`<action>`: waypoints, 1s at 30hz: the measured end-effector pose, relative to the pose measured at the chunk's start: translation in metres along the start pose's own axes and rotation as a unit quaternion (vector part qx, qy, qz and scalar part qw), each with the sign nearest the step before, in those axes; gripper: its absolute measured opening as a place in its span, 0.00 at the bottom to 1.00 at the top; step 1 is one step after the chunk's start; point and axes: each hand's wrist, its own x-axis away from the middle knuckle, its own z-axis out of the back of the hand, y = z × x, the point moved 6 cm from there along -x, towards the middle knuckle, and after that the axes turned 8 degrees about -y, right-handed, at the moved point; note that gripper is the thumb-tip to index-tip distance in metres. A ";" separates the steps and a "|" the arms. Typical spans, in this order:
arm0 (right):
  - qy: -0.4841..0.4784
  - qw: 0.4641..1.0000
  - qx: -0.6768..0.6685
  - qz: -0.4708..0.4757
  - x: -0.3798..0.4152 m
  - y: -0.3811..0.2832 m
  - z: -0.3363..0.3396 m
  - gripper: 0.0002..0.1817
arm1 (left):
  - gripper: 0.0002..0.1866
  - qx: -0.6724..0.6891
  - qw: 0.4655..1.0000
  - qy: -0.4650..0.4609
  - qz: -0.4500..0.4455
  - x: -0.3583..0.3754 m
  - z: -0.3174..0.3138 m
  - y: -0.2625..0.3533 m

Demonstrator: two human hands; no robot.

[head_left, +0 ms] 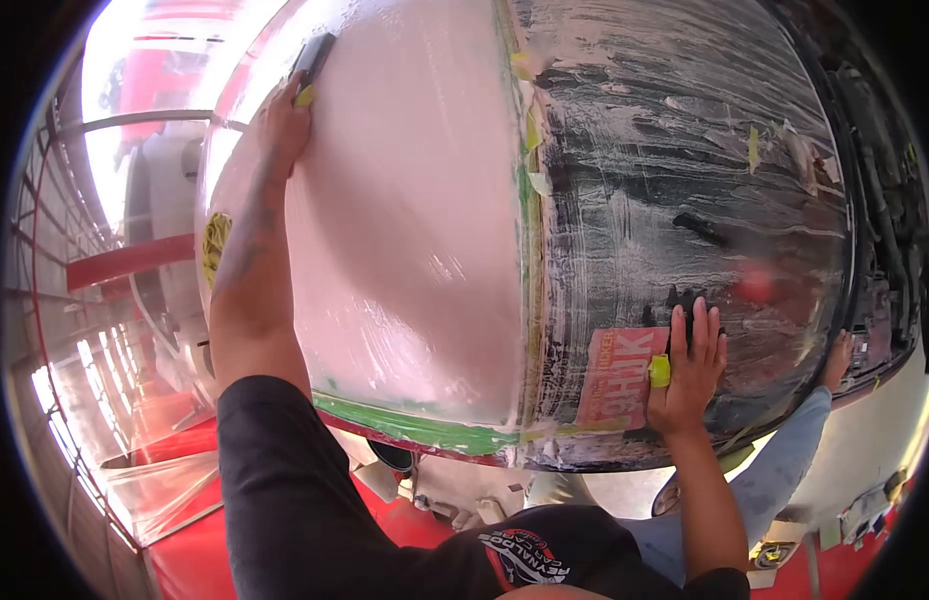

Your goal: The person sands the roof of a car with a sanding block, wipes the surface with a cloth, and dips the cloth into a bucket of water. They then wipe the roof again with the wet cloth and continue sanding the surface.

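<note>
My left hand [285, 128] is closed around a dark grey sanding block [314, 57] at the far left of a wet, pale pink car roof [415, 230]. The block lies against the roof surface. Yellow tape is wrapped on that hand near the block. My right hand [691, 375] lies flat with fingers stretched on the dusty, streaked windshield [685, 170], beside a pink lettered sticker [621, 372]. Yellow tape circles its thumb. Nothing shows in its fingers; what lies under the palm is hidden.
Worn masking tape [533, 230] runs between roof and windshield. A green strip [415, 428] borders the near roof edge. A leg in blue jeans [785, 465] stretches along the right. Metal framework [150, 122] stands left, and dark engine-bay parts [890, 190] lie far right.
</note>
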 end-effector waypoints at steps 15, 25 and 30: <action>0.016 0.999 -0.028 0.007 0.001 -0.004 0.006 0.36 | 0.26 -0.015 0.994 0.074 -0.080 0.083 0.009 -0.016; -0.002 1.000 -0.004 -0.009 0.003 -0.002 0.001 0.44 | 0.30 0.012 0.962 -0.038 -0.268 0.373 0.017 0.106; 0.014 1.000 -0.006 -0.003 0.008 0.000 -0.003 0.41 | 0.29 0.024 0.980 0.092 -0.176 0.198 0.005 -0.007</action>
